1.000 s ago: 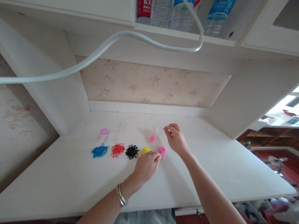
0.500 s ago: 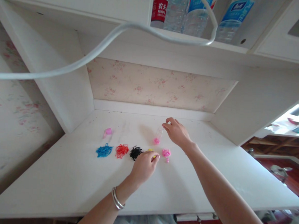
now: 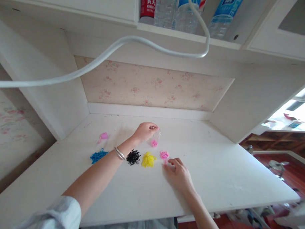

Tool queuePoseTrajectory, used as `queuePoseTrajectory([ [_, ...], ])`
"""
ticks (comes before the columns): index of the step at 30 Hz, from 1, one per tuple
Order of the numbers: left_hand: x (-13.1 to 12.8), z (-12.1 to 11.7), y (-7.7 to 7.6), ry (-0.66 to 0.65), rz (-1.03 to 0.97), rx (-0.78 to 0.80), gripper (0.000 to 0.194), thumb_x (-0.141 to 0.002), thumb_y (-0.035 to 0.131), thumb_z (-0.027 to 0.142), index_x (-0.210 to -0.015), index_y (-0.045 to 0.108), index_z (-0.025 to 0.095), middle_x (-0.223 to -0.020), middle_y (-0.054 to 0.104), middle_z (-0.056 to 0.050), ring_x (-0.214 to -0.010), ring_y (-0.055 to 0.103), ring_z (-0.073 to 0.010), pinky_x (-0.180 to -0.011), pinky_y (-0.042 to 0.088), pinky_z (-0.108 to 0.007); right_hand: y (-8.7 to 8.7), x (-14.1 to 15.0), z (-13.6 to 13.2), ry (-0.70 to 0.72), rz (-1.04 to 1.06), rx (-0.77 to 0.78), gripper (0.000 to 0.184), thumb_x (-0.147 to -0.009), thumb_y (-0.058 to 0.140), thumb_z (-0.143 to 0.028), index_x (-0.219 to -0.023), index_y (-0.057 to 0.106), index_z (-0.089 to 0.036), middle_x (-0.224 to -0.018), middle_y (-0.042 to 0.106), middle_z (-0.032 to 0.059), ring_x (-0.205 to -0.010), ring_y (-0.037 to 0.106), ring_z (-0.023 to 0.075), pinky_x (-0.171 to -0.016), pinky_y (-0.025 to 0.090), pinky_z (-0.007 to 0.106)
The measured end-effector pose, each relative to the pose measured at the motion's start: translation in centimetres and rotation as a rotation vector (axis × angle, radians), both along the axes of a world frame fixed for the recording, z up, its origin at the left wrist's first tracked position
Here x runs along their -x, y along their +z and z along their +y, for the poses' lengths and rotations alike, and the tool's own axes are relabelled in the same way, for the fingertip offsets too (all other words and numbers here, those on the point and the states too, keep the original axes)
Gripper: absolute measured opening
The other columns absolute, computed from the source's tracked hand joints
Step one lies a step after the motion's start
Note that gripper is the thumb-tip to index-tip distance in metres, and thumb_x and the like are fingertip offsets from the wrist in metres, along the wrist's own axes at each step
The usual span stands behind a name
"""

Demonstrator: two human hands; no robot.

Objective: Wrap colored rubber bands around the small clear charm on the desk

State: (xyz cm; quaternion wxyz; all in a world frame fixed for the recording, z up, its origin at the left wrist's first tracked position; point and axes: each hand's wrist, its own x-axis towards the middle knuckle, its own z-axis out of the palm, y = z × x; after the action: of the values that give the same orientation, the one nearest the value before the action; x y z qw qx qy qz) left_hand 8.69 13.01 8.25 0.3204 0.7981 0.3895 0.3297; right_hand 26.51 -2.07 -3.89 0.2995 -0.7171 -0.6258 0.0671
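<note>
My left hand (image 3: 147, 130), with silver bangles at the wrist, pinches the top of a small clear container (image 3: 159, 133). Pink bands (image 3: 154, 143) lie at its bottom; whether it is a bag or a bottle I cannot tell. My right hand (image 3: 179, 174) rests low on the tabletop, thumb and forefinger round a tiny pink bunch (image 3: 165, 162) of bands. Just beyond is a pile of pink rubber bands (image 3: 164, 154). Leftward lie yellow bands (image 3: 148, 159), black bands (image 3: 133, 157) and blue bands (image 3: 98, 156). My left forearm covers the place between black and blue.
A pink plastic piece (image 3: 104, 136) lies at the back left of the white tabletop (image 3: 129, 200). A thick white cable (image 3: 114, 48) crosses the upper view. Plastic bottles (image 3: 166, 11) stand on the shelf above. Side panels and a papered back wall (image 3: 143, 84) enclose the desk.
My left hand has gone from above the yellow bands to the clear container's top. My right hand has left the container and come down to the small pink bunch. The view has shifted.
</note>
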Motion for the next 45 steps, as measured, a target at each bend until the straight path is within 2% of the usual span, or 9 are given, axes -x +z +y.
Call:
queuePoseTrajectory([
  [3,-0.9,1.2,-0.5,0.001,0.064,-0.01,0.029,-0.081,0.055,0.037,-0.093,0.072,0.017,-0.095,0.072,-0.004,-0.089,0.064,-0.0164,-0.079,0.047,-0.023,-0.5,0.2,-0.2,0.014,-0.032,0.026,0.023,-0.084,0.05,-0.043,-0.095,0.066,-0.03,-0.096,0.063,0.0015,-0.072,0.061,0.0145,-0.064,0.043,0.024],
  [9,-1.4,2.4,-1.4,0.032,0.142,-0.041,0.029,-0.08,0.054,0.035,-0.092,0.074,0.018,-0.094,0.073,-0.004,-0.089,0.064,-0.0175,-0.078,0.046,-0.024,0.0,0.4,0.0,0.049,-0.114,0.006,0.031,-0.092,0.038,-0.036,-0.092,0.068,-0.029,-0.094,0.063,0.0024,-0.076,0.061,0.0149,-0.067,0.043,0.024],
  [15,-1.1,1.9,-0.9,0.018,0.102,-0.008,0.029,-0.081,0.052,0.032,-0.093,0.073,0.016,-0.094,0.073,-0.003,-0.087,0.064,-0.0162,-0.079,0.045,-0.023,0.1,0.2,-0.5,0.047,-0.055,-0.043,0.039,-0.095,0.031,-0.039,-0.094,0.068,-0.027,-0.094,0.063,0.0045,-0.076,0.061,0.0155,-0.069,0.043,0.025],
  [20,0.5,-1.1,-0.5,0.035,-0.025,0.019,0.03,-0.083,0.05,0.036,-0.093,0.072,0.018,-0.091,0.072,-0.002,-0.084,0.063,-0.0157,-0.075,0.044,-0.023,0.1,-0.1,-0.5,0.024,0.145,-0.13,0.04,-0.093,0.035,-0.045,-0.092,0.069,-0.023,-0.093,0.063,0.0056,-0.076,0.059,0.0151,-0.07,0.043,0.025],
  [24,1.9,-5.8,-2.7,-0.087,-0.098,0.138,0.033,-0.085,0.049,0.04,-0.095,0.071,0.018,-0.087,0.071,-0.001,-0.08,0.062,-0.0151,-0.07,0.043,-0.022,0.2,-0.9,0.3,-0.052,0.338,-0.167,0.042,-0.088,0.043,-0.052,-0.086,0.069,-0.02,-0.089,0.064,0.0058,-0.073,0.058,0.015,-0.066,0.043,0.025],
  [28,2.3,-10.1,-6.6,-0.174,-0.057,0.296,0.033,-0.084,0.049,0.04,-0.088,0.071,0.016,-0.075,0.068,-0.001,-0.069,0.057,-0.0133,-0.062,0.039,-0.022,2.2,-1.2,2.6,-0.047,0.405,-0.231,0.042,-0.085,0.047,-0.055,-0.08,0.069,-0.018,-0.086,0.064,0.0057,-0.075,0.057,0.0154,-0.067,0.042,0.026],
  [32,2.2,-11.9,-9.3,-0.225,-0.031,0.385,0.031,-0.082,0.051,0.037,-0.082,0.07,0.014,-0.07,0.065,-0.001,-0.064,0.052,-0.0115,-0.057,0.035,-0.021,6.2,-0.4,6.2,0.001,0.369,-0.335,0.045,-0.085,0.045,-0.056,-0.077,0.068,-0.018,-0.084,0.063,0.0057,-0.071,0.055,0.0143,-0.065,0.041,0.026],
  [37,2.3,-12.2,-9.6,-0.228,-0.013,0.419,0.034,-0.082,0.051,0.04,-0.088,0.071,0.014,-0.07,0.065,-0.001,-0.063,0.052,-0.0115,-0.056,0.035,-0.021,9.8,1.1,10.5,0.07,0.211,-0.407,0.043,-0.087,0.045,-0.053,-0.079,0.07,-0.019,-0.084,0.063,0.0041,-0.067,0.054,0.0124,-0.067,0.04,0.026],
  [45,2.5,-12.5,-9.4,-0.233,0.045,0.403,0.033,-0.082,0.051,0.041,-0.091,0.071,0.016,-0.076,0.068,-0.002,-0.067,0.056,-0.0121,-0.058,0.037,-0.02,9.5,1.2,13.1,0.083,0.005,-0.343,0.041,-0.087,0.044,-0.051,-0.084,0.073,-0.022,-0.088,0.062,0.0041,-0.072,0.056,0.0139,-0.069,0.04,0.027],
])
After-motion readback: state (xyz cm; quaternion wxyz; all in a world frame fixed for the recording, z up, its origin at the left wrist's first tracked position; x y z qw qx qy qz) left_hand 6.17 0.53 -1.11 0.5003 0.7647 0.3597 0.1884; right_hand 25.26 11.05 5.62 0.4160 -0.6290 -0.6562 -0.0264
